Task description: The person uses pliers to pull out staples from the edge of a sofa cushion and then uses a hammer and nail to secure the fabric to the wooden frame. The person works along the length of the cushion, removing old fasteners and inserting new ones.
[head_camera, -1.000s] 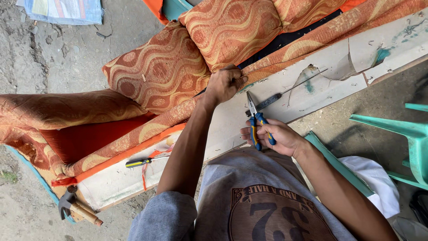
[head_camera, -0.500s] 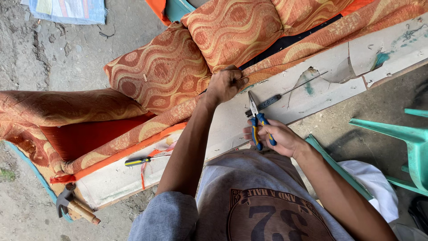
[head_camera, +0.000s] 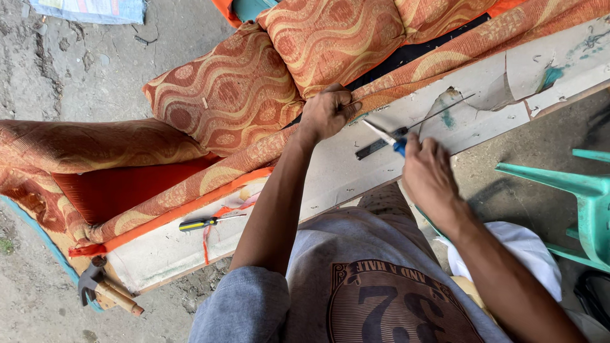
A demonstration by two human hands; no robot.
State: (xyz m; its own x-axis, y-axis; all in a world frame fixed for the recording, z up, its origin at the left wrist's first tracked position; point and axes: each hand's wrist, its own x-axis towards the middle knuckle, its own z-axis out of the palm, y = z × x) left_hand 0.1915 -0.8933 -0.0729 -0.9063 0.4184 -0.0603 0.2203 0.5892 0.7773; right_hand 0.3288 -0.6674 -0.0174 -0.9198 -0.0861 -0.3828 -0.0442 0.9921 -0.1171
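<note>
Pliers with blue grips sit in my right hand, fingers curled shut around the handles, the metal nose pointing up-left over the white board of the upturned sofa frame; my left hand rests just above the board's upper edge, fingers pinched tight on the patterned orange fabric where it meets the wood, near the plier tips; a torn patch in the board's covering lies just right of the pliers; a screwdriver with a black and yellow handle lies on the board well to the left of both hands; a hammer lies off the board's far left end, on the ground; a green plastic chair stands right of the board.
</note>
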